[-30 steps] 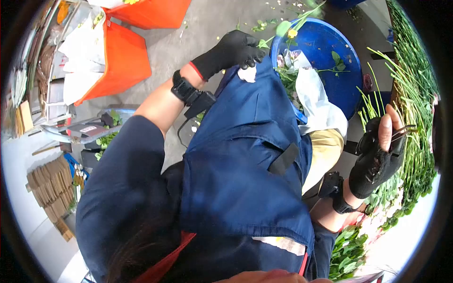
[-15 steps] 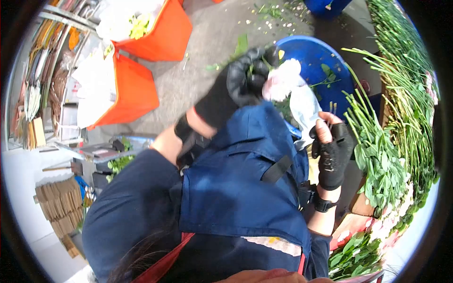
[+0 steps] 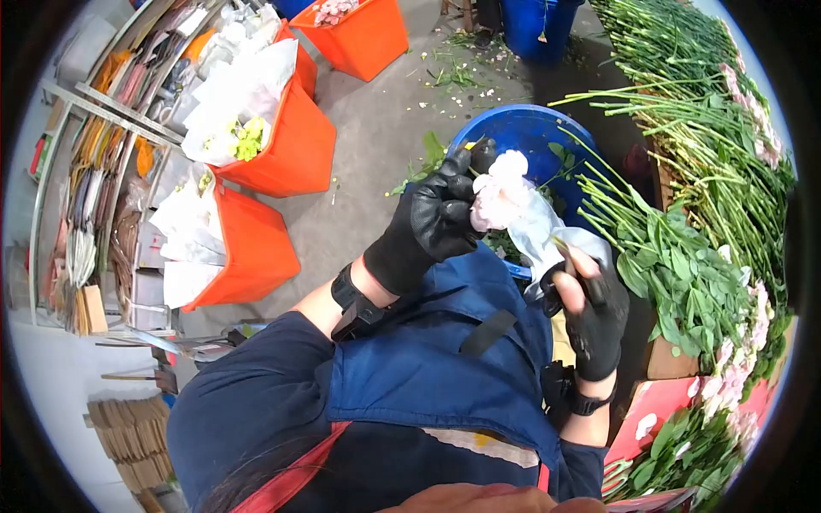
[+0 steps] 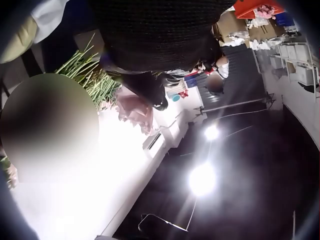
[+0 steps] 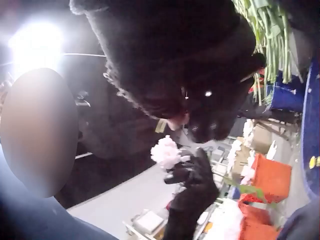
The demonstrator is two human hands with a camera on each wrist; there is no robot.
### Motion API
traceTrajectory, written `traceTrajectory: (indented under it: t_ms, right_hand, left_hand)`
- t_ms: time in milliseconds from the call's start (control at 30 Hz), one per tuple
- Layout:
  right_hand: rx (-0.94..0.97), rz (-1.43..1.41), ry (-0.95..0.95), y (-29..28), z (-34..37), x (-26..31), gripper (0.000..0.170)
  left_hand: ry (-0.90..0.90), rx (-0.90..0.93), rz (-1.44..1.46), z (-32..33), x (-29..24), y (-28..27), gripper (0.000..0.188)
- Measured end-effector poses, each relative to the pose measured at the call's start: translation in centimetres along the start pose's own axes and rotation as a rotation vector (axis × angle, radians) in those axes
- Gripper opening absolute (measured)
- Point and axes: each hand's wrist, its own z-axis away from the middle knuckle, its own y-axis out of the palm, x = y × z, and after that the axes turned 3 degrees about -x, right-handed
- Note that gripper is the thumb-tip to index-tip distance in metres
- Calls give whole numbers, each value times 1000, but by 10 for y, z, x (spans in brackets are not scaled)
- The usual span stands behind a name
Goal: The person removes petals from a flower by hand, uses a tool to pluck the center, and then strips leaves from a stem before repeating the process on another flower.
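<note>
My left hand (image 3: 436, 205), in a black glove, holds a pale pink cut flower (image 3: 500, 192) by its stem just under the bloom. In the right wrist view the same bloom (image 5: 166, 152) faces up from the left hand's curled fingers. Close to its right, my right hand (image 3: 592, 321) wears a black glove with bare thumb and fingertip. It pinches a slim tweezer-like tool (image 3: 559, 243), with only the short tip showing towards the flower. The left wrist view shows mostly the dark glove (image 4: 160, 35); the flower is hidden there.
A blue bin (image 3: 479, 128) stands just ahead, a whitish plastic sheet (image 3: 539, 231) by its near rim. Bundled long-stemmed flowers (image 3: 684, 248) lie along the right. Orange bins (image 3: 256, 248) with white wrapping stand left, before a shelf of wrapping sheets (image 3: 94, 222). Leaf scraps (image 3: 453, 73) litter the floor.
My left hand has lifted the flower from over the lap to before the chest. My right hand has come in from the bundles at the right, bringing the tool close to the bloom.
</note>
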Motion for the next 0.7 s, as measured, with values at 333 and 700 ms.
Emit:
traceTrajectory:
  t_ms: [333, 700]
  right_hand:
    - [180, 376, 513, -16, 80, -175, 30]
    - [100, 992, 381, 17, 39, -222, 17]
  left_hand:
    - [-366, -55, 232, -24, 5, -25, 30]
    - [-266, -151, -1, -34, 21, -45, 33]
